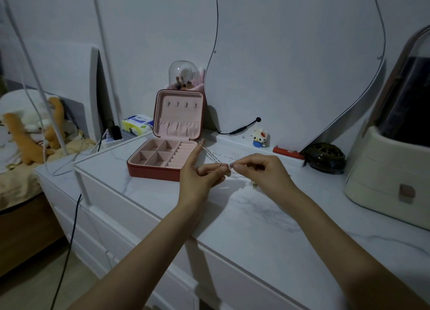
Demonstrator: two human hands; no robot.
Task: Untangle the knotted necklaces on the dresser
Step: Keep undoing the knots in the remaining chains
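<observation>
Thin silver necklace chains (213,156) are stretched in the air above the white marble dresser top (256,216), between my two hands. My left hand (197,174) has its index finger raised with a chain looped over the fingertip, and its other fingers curl around the strands. My right hand (263,170) pinches the chain at the knot between thumb and forefinger, close to the left hand's fingers. A small pendant (253,184) hangs below the chain near the dresser surface.
An open red jewellery box (167,156) with pink lining stands just behind my left hand. A dark round dish (325,158), a red bar (288,152) and a small toy figure (260,137) lie at the back. A cream cosmetics case (391,181) stands at the right. Cables hang at the left.
</observation>
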